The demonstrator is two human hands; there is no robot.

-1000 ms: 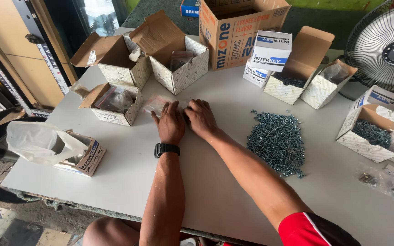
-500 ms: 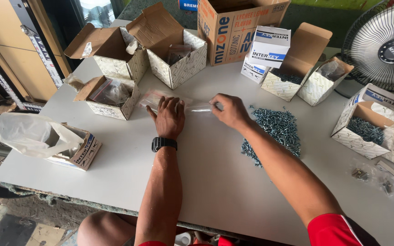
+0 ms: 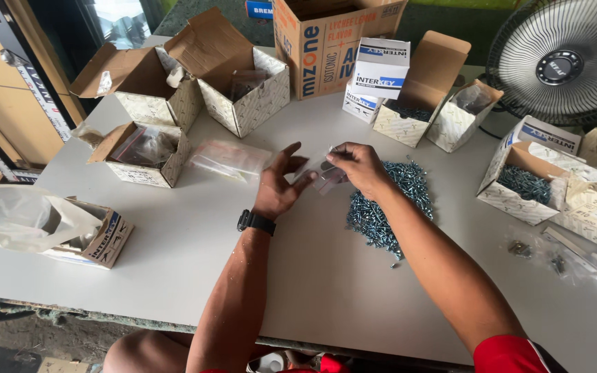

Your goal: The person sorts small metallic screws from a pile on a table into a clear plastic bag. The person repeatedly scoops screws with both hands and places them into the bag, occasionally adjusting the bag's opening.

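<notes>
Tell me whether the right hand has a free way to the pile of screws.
Probably yes. The right hand holds a small clear bag just left of the pile of screws, and only bare table lies between them.

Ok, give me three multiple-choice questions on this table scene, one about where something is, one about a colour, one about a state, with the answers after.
1. Where is the pile of screws?
A. On the table, under the right hand
B. Inside the big carton
C. On the floor

2. What colour is the watch on the left wrist?
A. White
B. Black
C. Red

3. How is the small clear bag just now?
A. Lying flat by the fan
B. Tucked in a box
C. Held up off the table between both hands

Answers: 1 A, the screws lie loose on the white table; 2 B, the band is dark; 3 C, the right hand pinches it and the left hand is open beside it.
</notes>
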